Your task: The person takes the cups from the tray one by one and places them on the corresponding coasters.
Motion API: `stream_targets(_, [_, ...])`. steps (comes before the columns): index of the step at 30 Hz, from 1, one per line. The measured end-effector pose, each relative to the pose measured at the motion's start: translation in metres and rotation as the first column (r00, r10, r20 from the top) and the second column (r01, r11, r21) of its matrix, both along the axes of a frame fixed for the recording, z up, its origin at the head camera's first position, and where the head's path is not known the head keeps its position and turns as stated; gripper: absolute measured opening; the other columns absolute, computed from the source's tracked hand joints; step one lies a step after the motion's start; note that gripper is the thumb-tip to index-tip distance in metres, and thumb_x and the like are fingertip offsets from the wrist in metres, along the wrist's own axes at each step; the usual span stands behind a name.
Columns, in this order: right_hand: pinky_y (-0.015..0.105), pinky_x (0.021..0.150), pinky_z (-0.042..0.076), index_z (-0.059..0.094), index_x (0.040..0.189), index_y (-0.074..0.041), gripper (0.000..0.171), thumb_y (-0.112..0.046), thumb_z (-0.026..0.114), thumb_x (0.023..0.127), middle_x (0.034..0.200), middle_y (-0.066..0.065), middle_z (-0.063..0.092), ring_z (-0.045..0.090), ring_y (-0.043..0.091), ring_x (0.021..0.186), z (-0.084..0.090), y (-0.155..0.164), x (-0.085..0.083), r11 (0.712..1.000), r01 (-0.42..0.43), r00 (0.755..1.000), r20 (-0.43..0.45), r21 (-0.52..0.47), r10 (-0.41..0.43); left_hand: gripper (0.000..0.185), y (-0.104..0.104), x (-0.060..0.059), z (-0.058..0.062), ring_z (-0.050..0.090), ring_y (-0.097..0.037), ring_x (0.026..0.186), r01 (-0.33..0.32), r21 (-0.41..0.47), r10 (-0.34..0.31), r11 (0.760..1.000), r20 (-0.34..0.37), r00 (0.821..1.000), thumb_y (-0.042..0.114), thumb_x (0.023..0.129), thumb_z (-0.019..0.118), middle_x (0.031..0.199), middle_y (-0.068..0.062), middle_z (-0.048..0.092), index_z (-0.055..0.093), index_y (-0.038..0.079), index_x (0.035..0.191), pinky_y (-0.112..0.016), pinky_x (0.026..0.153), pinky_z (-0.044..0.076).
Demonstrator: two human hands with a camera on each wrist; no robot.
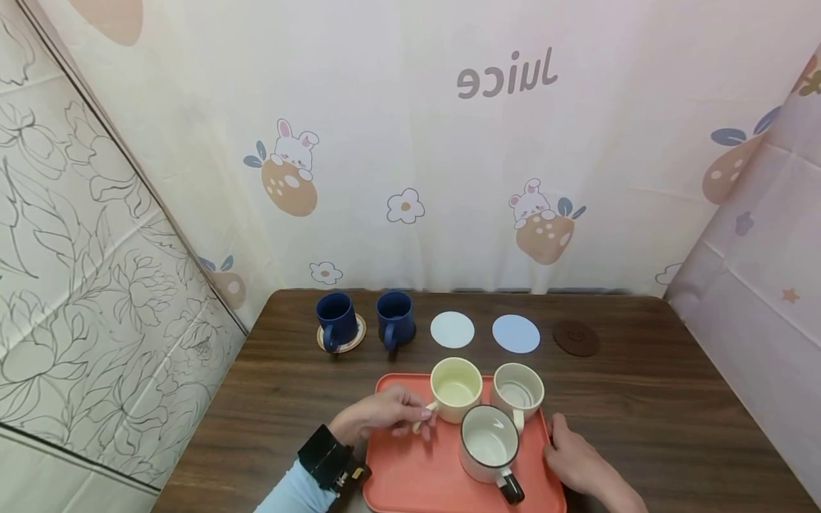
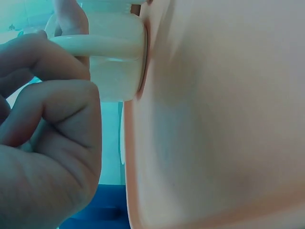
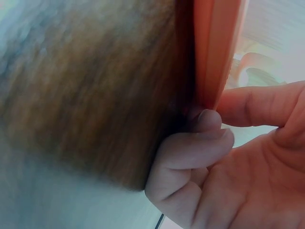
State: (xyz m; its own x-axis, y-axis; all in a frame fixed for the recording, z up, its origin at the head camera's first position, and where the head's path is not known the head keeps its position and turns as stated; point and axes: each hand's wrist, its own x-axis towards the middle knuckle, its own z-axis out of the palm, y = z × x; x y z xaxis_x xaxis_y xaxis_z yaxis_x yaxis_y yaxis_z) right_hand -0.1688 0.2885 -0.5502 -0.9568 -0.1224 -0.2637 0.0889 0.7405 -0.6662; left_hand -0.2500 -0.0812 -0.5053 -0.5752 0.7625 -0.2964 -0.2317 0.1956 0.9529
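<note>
Dark wood counter (image 1: 641, 406), orange tray (image 1: 423, 477) at lower centre, row along the far edge: navy mug on coaster (image 1: 341, 343), navy mug (image 1: 395, 319), white coaster (image 1: 452, 330), pale blue coaster (image 1: 516, 333), brown coaster (image 1: 576, 338)

- The left forearm wears a light blue sleeve (image 1: 291, 491).
- A black wrist strap (image 1: 323, 456) carrying a small black camera unit (image 1: 353, 474) circles the left wrist.
- Both hands, left hand (image 1: 378, 417) and right hand (image 1: 577, 459), are bare, without rings.
</note>
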Motion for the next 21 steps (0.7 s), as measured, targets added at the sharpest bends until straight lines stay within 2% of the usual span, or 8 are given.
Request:
stream_targets(4, [0.033, 0.066, 0.044, 0.046, 0.107, -0.001, 0.014, -0.012, 0.053, 0.1, 0.087, 0.005, 0.054, 0.054, 0.017, 0.078, 0.006, 0.0, 0.003, 0.999, -0.047, 0.998, -0.034, 0.0, 0.047, 0.031, 0.0, 0.002, -0.002, 0.041, -0.008, 0.048, -0.015, 0.014, 0.015, 1.0, -0.004, 1.0, 0.011, 0.107, 0.062, 0.085, -0.005, 0.075, 0.067, -0.018, 0.116, -0.021, 0.047, 0.029])
stream_targets(13, [0.038, 0.067, 0.046, 0.046, 0.105, 0.0, 0.012, -0.006, 0.053, 0.098, 0.084, 0.006, 0.053, 0.055, 0.019, 0.077, 0.024, -0.011, 0.007, 1.0, 0.0, 1.0, -0.012, 0.002, 0.0, 0.033, 0.0, 0.007, -0.004, 0.041, -0.009, 0.048, -0.05, 0.059, 0.049, 0.997, 0.027, 0.998, 0.01, 0.107, 0.062, 0.086, -0.005, 0.076, 0.065, -0.021, 0.118, -0.022, 0.048, 0.028])
stream_targets(21, [0.038, 0.069, 0.046, 0.046, 0.106, 0.0, 0.013, -0.007, 0.054, 0.099, 0.086, 0.005, 0.054, 0.055, 0.018, 0.079, 0.024, -0.011, 0.005, 1.0, -0.004, 1.0, 0.0, 0.016, 0.004, 0.032, 0.0, 0.01, 0.0, 0.045, -0.011, 0.051, -0.083, 0.058, 0.081, 0.995, 0.031, 0.996, 0.009, 0.106, 0.062, 0.084, -0.006, 0.075, 0.064, -0.021, 0.116, -0.023, 0.053, 0.034])
